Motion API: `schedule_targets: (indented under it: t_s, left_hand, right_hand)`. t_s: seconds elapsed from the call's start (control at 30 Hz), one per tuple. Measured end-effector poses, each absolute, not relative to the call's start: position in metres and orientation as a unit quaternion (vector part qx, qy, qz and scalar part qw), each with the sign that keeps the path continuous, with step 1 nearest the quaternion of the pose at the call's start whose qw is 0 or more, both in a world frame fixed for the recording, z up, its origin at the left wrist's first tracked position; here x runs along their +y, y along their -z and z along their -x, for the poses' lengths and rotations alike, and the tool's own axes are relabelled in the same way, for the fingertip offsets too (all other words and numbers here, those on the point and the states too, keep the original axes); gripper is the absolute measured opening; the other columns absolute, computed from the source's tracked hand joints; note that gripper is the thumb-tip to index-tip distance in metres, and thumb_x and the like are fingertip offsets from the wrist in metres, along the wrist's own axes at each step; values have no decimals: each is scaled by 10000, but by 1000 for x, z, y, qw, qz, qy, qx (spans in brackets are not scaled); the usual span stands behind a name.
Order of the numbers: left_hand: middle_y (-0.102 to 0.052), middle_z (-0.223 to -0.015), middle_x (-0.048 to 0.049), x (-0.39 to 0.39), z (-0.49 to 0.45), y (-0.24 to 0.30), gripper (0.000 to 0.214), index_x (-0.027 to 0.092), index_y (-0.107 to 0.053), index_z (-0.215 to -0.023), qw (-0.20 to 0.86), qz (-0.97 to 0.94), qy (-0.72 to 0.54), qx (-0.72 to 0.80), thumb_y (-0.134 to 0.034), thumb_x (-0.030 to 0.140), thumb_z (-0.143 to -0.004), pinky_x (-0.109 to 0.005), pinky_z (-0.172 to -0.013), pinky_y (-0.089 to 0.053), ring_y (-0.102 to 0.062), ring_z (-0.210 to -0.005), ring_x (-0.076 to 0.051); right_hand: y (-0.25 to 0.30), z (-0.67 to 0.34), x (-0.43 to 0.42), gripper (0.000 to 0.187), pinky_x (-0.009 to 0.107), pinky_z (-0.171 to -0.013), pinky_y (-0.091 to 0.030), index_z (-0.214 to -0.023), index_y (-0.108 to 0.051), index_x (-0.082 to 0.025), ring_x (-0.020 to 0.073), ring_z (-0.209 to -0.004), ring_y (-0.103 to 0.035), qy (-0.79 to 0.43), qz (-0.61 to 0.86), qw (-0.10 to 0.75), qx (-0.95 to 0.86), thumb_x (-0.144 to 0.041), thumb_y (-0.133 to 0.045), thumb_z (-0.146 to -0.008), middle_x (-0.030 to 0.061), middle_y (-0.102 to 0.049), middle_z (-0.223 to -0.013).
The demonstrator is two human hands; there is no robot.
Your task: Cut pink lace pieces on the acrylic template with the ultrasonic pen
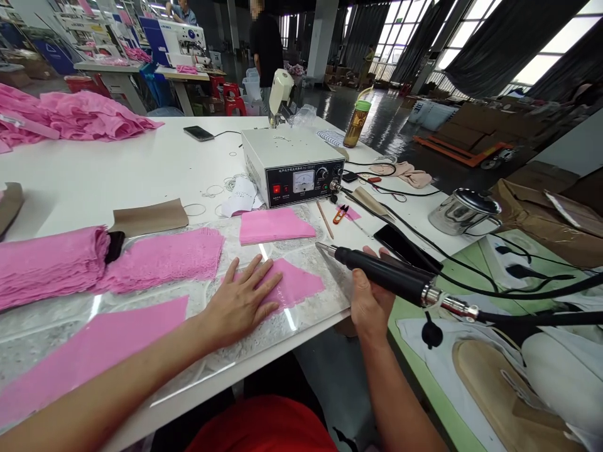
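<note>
My left hand (245, 298) lies flat with fingers spread on a pink fabric piece (299, 285), which rests on a clear-covered work surface. In my right hand (372, 307) is a black handheld ultrasonic welding tool (384, 273), gripped around its handle. Its metal tip points left, just above the right part of the fabric piece; whether it touches cannot be made out. Behind the fabric sits a neat stack of pink pieces (273, 226). A white ultrasonic machine (301, 163) with a dial and a lit red switch stands farther back.
Pink fabric stacks (51, 263) and a larger pink sheet (103, 345) lie to the left. Orange thread snips (340, 214), a pencil (325, 220) and a dark phone (405, 246) are near the tool. Black cables (499, 289) run right. A steel mug (464, 213) stands at the right edge.
</note>
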State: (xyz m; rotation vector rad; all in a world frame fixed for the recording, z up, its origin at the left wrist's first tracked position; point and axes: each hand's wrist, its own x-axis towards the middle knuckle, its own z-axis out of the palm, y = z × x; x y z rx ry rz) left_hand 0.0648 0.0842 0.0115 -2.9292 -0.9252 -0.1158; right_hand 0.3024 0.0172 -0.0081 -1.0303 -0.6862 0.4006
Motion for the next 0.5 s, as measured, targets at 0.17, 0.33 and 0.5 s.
schedule_targets:
  t_s: [0.17,0.33,0.5]
  left_hand:
    - [-339,-1539,-108,84,-65,-12,589,224,-348,-1486,35,954,40,-297,-193,536,-1011,-650,-1090,-251,-262,-1432,-368]
    - [-372,-1524,-105,82,-66,-12,556,223,-387,-1466,30,951,45,-305,-243,513,-1014,-639,-1102,-246,-267,-1432,-362]
    - [-352,-1533,-120,81,-67,-13,541,207,-403,-1457,21,951,43,-305,-312,495,-1008,-626,-1116,-236,-260,-1435,-361]
  right_hand:
    - [-10,-302,39,415,533,-1054,-435,-1161,-539,-252,151,-958,-647,-155,416,857,-262,-287,-679,-772,-6,-607,-1096]
    - [-37,-310,42,231,376,-799,-549,-964,-588,-207,110,-738,-597,-74,371,890,-255,-308,-605,-756,-14,-625,-899]
    - [-58,-322,20,236,272,-471,-460,-770,-604,-187,117,-576,-541,-46,336,891,-303,-393,-507,-706,12,-605,-791]
